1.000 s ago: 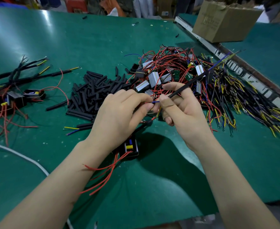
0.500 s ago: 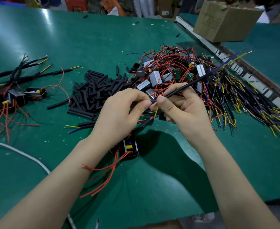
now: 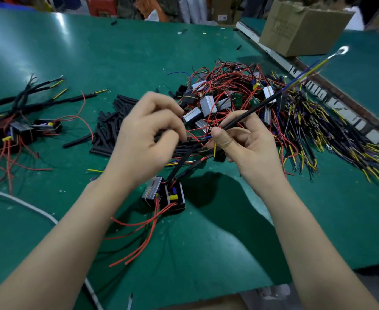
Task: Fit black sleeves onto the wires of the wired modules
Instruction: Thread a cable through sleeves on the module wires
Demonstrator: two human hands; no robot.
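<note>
My right hand (image 3: 249, 144) pinches a long black sleeve (image 3: 251, 110) between thumb and fingers. Blue and yellow wires with a ring terminal (image 3: 342, 50) stick out of the sleeve's far end, and a blue wire tip shows beside the thumb. My left hand (image 3: 148, 135) is blurred, with curled fingers, a little apart from the right hand; what it holds is unclear. Below the hands a black wired module (image 3: 175, 195) and a silver one (image 3: 152, 191) lie on the table, with sleeved leads running up and red wires trailing toward me. A pile of loose black sleeves (image 3: 110, 133) lies behind my left hand.
A heap of modules with red wires (image 3: 217, 97) lies behind the hands, and a spread of yellow and purple terminal wires (image 3: 322, 135) to the right. Sleeved modules (image 3: 16, 130) sit at far left. A cardboard box (image 3: 300, 30) stands back right. A white cable (image 3: 27, 204) crosses the near left.
My left hand has pulled away to the left from the right hand's thumb. The sleeve's far end with the ring terminal has swung upward and right.
</note>
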